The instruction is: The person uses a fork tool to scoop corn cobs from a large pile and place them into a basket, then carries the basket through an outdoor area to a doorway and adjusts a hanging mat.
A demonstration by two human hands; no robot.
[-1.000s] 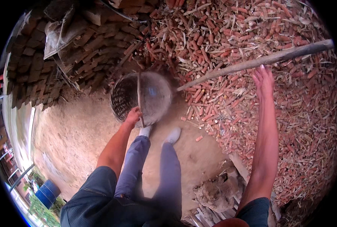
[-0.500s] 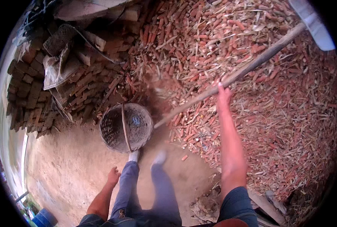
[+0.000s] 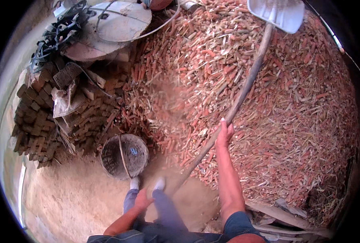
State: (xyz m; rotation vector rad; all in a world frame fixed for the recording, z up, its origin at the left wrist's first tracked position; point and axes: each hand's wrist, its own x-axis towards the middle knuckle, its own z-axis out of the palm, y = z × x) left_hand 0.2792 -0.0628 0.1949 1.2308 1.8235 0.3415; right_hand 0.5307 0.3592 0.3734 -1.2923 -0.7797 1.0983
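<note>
My right hand (image 3: 224, 134) is wrapped round the wooden handle of a shovel (image 3: 248, 83). Its pale, ribbed scoop blade lies at the upper right, over a big heap of corn cobs (image 3: 212, 75). The handle's near end slants down toward my legs and is blurred. Over my thigh, my left hand (image 3: 142, 199) is apart from the handle and seems to hold nothing, fingers loosely out to the right. A round wicker basket (image 3: 107, 164) with a stick handle across it stands just ahead of my feet, a small blue patch showing at its bottom.
Stacked bricks (image 3: 36, 109) with a pale sack (image 3: 68, 101) on them stand at the left. Behind are a large round board (image 3: 123, 20) and a dark tangle of straps (image 3: 58, 38). Planks (image 3: 285, 214) lie at the lower right. Dust hangs over bare floor (image 3: 74, 194).
The shovel blade has swung left and the handle stands steeper. My right hand has moved down and left with it. My left hand has come up and right. The whole view has shifted.
</note>
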